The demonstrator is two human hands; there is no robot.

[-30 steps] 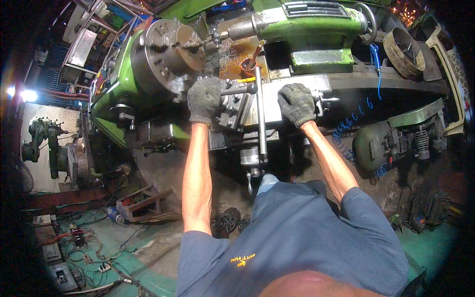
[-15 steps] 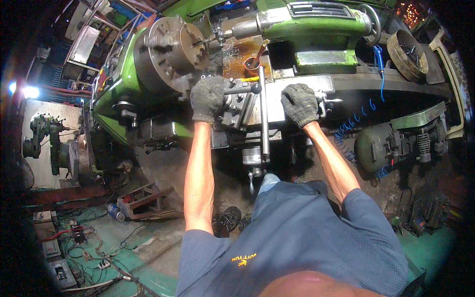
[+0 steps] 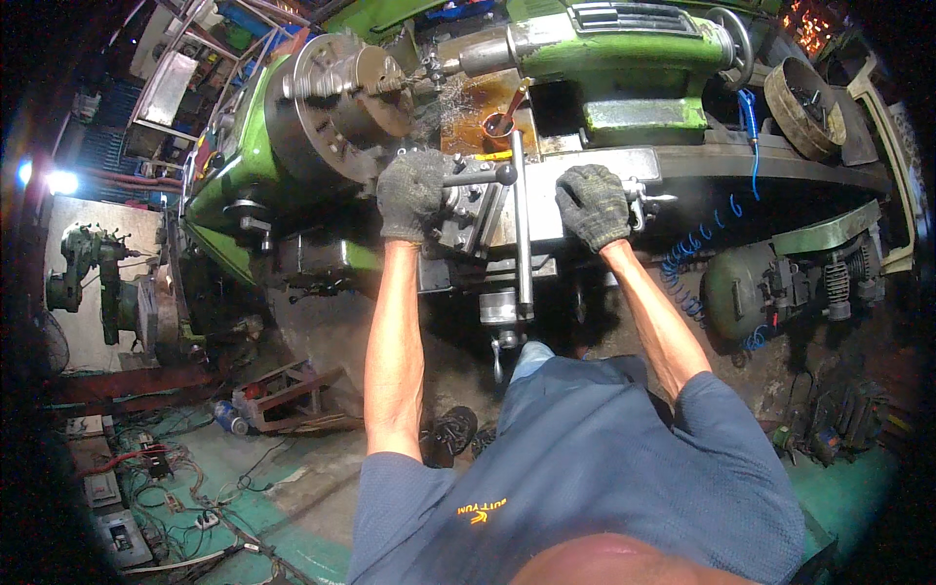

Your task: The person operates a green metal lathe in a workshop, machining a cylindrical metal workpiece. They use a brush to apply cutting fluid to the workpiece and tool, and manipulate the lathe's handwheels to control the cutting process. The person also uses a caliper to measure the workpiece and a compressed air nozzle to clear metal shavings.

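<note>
Both my hands wear dark grey knit gloves, over a green metal lathe. My left hand [image 3: 409, 193] is closed over the left side of the tool post [image 3: 472, 216], close to the chuck; its fingertips are hidden. From beside that glove a clamp lever [image 3: 476, 178] with a black ball end points right. My right hand [image 3: 593, 207] sits with curled fingers on the right part of the pale metal slide [image 3: 546, 207], by a small crank handle [image 3: 659, 199]. What its fingers hold, if anything, is hidden. The large round chuck [image 3: 327, 112] looks blurred.
An upright steel bar [image 3: 522, 229] stands between my hands. Behind it, a red cup [image 3: 498, 129] with a brush-like handle sits on an oily plate. The tailstock [image 3: 609, 44] lies at the back right, near a round metal pan [image 3: 802, 109] and a coiled blue hose [image 3: 749, 127].
The chuck's face has turned, with its blurred jaws in a different position. Both my hands stay in place; the whole view shifts very slightly.
</note>
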